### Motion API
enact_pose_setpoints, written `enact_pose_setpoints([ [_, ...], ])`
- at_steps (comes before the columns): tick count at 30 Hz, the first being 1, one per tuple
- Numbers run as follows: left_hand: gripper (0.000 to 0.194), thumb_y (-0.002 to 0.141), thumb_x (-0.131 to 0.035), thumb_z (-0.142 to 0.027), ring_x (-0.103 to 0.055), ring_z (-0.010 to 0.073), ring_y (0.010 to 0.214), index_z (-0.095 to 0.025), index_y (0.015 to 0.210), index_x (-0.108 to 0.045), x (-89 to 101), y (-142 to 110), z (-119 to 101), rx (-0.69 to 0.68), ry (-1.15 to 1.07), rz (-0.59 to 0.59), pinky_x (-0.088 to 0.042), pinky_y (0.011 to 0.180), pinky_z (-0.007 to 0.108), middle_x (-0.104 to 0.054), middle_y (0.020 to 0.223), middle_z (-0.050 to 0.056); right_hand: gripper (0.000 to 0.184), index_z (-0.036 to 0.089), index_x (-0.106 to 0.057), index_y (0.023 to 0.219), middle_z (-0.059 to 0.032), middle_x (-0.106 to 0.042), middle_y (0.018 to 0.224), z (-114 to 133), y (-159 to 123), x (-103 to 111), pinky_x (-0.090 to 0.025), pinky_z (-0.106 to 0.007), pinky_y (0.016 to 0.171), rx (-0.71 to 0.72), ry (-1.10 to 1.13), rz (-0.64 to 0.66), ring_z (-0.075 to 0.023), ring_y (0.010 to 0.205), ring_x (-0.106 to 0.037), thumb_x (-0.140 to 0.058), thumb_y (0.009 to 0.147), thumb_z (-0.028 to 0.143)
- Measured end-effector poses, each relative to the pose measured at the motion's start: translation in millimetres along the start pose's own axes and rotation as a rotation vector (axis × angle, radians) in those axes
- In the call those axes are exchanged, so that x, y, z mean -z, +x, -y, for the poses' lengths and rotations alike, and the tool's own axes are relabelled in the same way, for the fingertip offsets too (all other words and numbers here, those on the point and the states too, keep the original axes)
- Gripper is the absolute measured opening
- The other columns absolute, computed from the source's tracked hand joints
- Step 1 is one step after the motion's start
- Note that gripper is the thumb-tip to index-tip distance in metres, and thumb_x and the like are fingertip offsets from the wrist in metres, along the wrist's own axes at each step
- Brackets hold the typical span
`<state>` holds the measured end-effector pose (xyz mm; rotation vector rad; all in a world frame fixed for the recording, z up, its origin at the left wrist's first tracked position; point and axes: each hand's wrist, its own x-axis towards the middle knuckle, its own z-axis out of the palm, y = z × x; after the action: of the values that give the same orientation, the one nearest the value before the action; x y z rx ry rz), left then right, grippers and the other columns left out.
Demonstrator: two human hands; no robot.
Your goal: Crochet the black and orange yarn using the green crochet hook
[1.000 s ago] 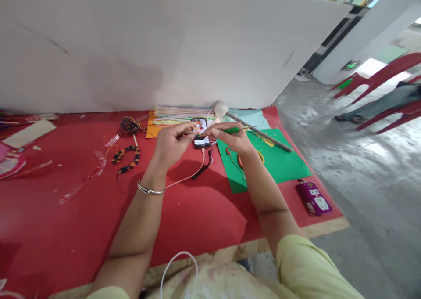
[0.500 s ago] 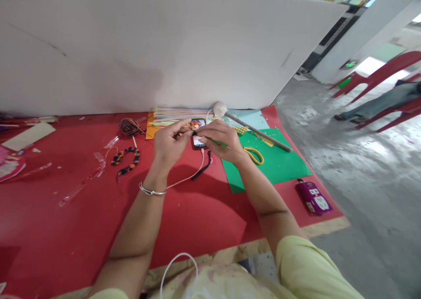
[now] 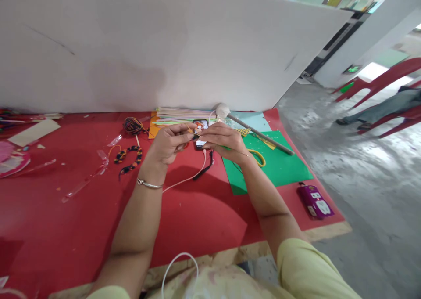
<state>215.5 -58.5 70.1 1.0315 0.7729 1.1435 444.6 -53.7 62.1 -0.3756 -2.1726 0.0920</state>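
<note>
My left hand (image 3: 167, 143) is closed in a pinch on thin cord (image 3: 196, 137), dark with some orange or yellow. Close against it, my right hand (image 3: 226, 138) pinches the same cord, its fingers bent together. A loose thin strand runs by the right wrist. Behind and below the fingertips lies a lit phone (image 3: 201, 145), partly covered by the hands, with a white cable (image 3: 201, 169) plugged into its lower end. To the left rest a curved braided black-and-orange cord piece (image 3: 134, 162) and a bundle of dark and orange cord (image 3: 132, 126).
Pale sticks (image 3: 180, 113) lie along the white board (image 3: 131, 40). On the right are green paper (image 3: 279, 174), a yellow scissors-like handle (image 3: 261, 159), a rod with a white ball (image 3: 222, 110) and a purple pouch (image 3: 315, 201). Clear tape strips (image 3: 76, 190) lie left. Another person's leg (image 3: 381, 108) shows beyond.
My fingers stay together on the cord, with the left hand turned slightly. A loose strand now shows beside my right wrist. The whole view has shifted a little.
</note>
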Motion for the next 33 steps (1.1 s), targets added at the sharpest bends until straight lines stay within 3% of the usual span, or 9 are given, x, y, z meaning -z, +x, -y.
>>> enact_pose_setpoints([
  [6,0.016,0.067,-0.083,-0.02,-0.042,0.0073,0.05,-0.018,0.082,-0.085,-4.0,-2.7,-1.9,-0.195,0.288,-0.075,-0.031,0.048,0.023,-0.057,0.055,-0.002,0.027,0.024,-0.076,0.127,-0.0116,-0.081,0.122,11.4,5.3,12.6,-0.06,-0.042,0.103,-0.116,0.172,0.084,-0.0227,0.116,-0.076,-0.068,0.102,0.028],
  [12,0.006,0.075,-0.08,-0.024,-0.069,0.0197,0.08,-0.018,0.076,-0.082,-8.0,-11.3,-8.5,-0.268,0.462,-0.047,-0.056,0.074,0.032,-0.08,0.087,0.009,0.022,0.024,-0.083,0.114,-0.0081,-0.083,0.113,18.5,5.9,18.0,-0.061,-0.038,0.101,-0.366,0.435,0.024,-0.0215,0.109,-0.078,-0.068,0.101,0.035],
  [16,0.009,0.076,-0.08,-0.024,-0.074,0.0232,0.091,-0.019,0.082,-0.084,-6.7,-13.2,-9.3,-0.289,0.468,-0.047,-0.06,0.086,0.037,-0.082,0.094,0.01,0.023,0.022,-0.084,0.109,-0.009,-0.083,0.112,20.0,5.3,18.2,-0.063,-0.038,0.098,-0.492,0.58,-0.029,-0.0223,0.108,-0.078,-0.071,0.099,0.037],
  [23,0.009,0.078,-0.082,-0.025,-0.075,0.0246,0.097,-0.018,0.083,-0.085,-11.4,-11.3,-6.0,-0.308,0.431,-0.035,-0.058,0.095,0.04,-0.083,0.094,0.01,0.021,0.023,-0.085,0.101,-0.0071,-0.083,0.104,14.2,1.1,12.5,-0.062,-0.037,0.095,-0.541,0.647,-0.093,-0.0215,0.105,-0.078,-0.071,0.099,0.038],
  [25,0.011,0.076,-0.083,-0.026,-0.075,0.0238,0.096,-0.019,0.084,-0.085,-16.4,-9.3,-1.8,-0.308,0.379,-0.034,-0.058,0.093,0.038,-0.082,0.093,0.009,0.023,0.023,-0.085,0.099,-0.0063,-0.082,0.1,8.6,-1.2,5.4,-0.062,-0.036,0.091,-0.539,0.663,-0.134,-0.0204,0.101,-0.077,-0.072,0.098,0.043],
  [28,0.018,0.073,-0.084,-0.028,-0.071,0.0192,0.081,-0.02,0.089,-0.085,-23.5,-5.1,7.0,-0.276,0.276,-0.082,-0.057,0.074,0.032,-0.079,0.084,0.005,0.03,0.024,-0.085,0.098,-0.0061,-0.079,0.096,1.7,-3.5,-7.6,-0.061,-0.035,0.088,-0.524,0.627,-0.222,-0.0195,0.096,-0.074,-0.074,0.095,0.052],
  [30,0.026,0.073,-0.083,-0.028,-0.065,0.0147,0.071,-0.021,0.098,-0.085,-27.9,-3.0,13.8,-0.275,0.213,-0.157,-0.051,0.064,0.028,-0.078,0.083,0.004,0.033,0.024,-0.085,0.099,-0.0068,-0.078,0.097,1.1,-3.1,-14.9,-0.061,-0.038,0.093,-0.51,0.528,-0.277,-0.0207,0.099,-0.073,-0.073,0.094,0.055],
  [33,0.031,0.077,-0.08,-0.028,-0.063,0.0123,0.071,-0.022,0.108,-0.084,-35.9,-2.3,24.1,-0.37,0.26,-0.325,-0.05,0.065,0.026,-0.078,0.087,0.003,0.03,0.025,-0.083,0.105,-0.0076,-0.078,0.104,7.1,-1.3,-24.4,-0.059,-0.042,0.1,-0.488,0.343,-0.352,-0.0222,0.105,-0.072,-0.069,0.098,0.051],
])
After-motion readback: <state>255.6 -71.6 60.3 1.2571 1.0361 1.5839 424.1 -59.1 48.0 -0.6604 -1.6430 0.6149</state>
